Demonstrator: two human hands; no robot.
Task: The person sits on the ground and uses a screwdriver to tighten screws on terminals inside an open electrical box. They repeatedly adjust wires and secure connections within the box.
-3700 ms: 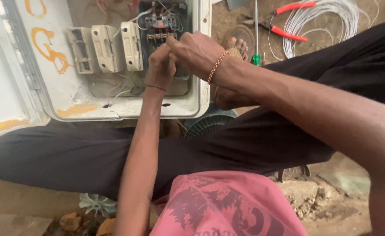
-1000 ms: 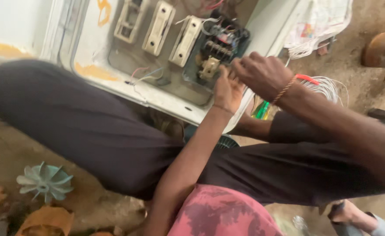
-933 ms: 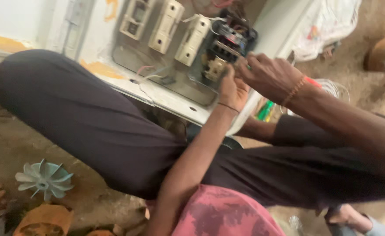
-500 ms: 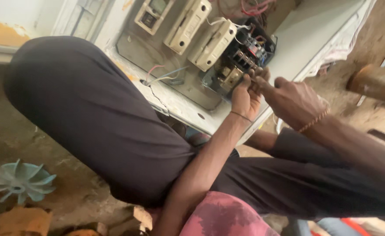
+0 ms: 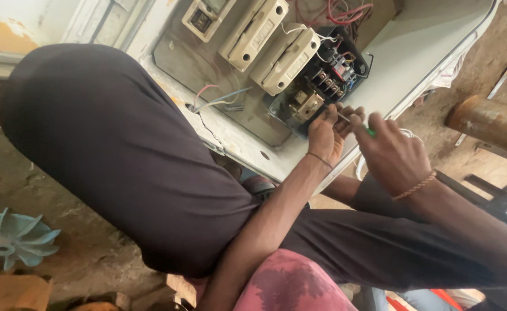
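Observation:
An open white electrical box (image 5: 414, 63) lies in front of me, holding cream fuse carriers (image 5: 276, 52) and a black contactor block (image 5: 322, 86) with red wires. My left hand (image 5: 327, 131) rests at the lower edge of the contactor, fingers pinched around the metal shaft of a screwdriver. My right hand (image 5: 390, 151) grips the green-handled screwdriver (image 5: 361, 126), its tip pointing toward the contactor's brass terminals. A braided bracelet sits on my right wrist.
My knee in dark trousers (image 5: 121, 155) fills the left middle. A teal plastic fan blade (image 5: 12, 239) lies on the dirt floor at lower left. A rusty pipe (image 5: 489, 124) runs at the right, with white cable just behind my right hand.
The view has swung and tilted, so the box now sits higher and further right. Both hands stayed at the contactor; the green screwdriver handle is now visible in my right hand.

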